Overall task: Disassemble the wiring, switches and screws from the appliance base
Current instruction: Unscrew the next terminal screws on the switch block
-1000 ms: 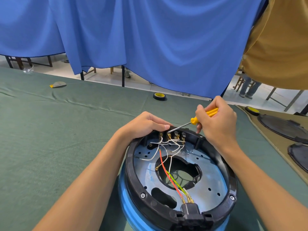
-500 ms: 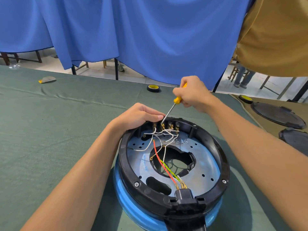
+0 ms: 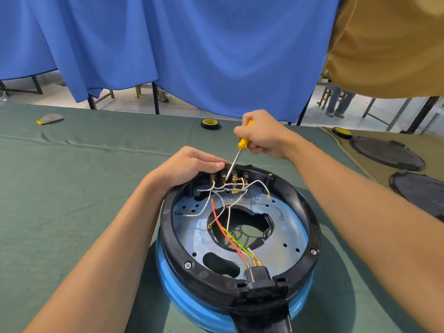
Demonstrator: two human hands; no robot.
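Raised and steepened since a second ago: yellow screwdriver (image 3: pixel 243 142), clamped in curled fingers of right hand (image 3: pixel 263 137), tip among switch terminals (image 3: pixel 231 177) at far rim of appliance base (image 3: pixel 311 227) on green cloth (image 3: pixel 72 188). Braced by left hand (image 3: pixel 189 167), fingers curled over that rim. Could slip if pried slantwise, jabbing left hand or tearing white wires (image 3: pixel 255 182).

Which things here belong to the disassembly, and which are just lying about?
Job: appliance base, wiring, switches, screwdriver in right hand, left hand gripping the rim.
Lying about: tape roll, black lids, grey scrap.
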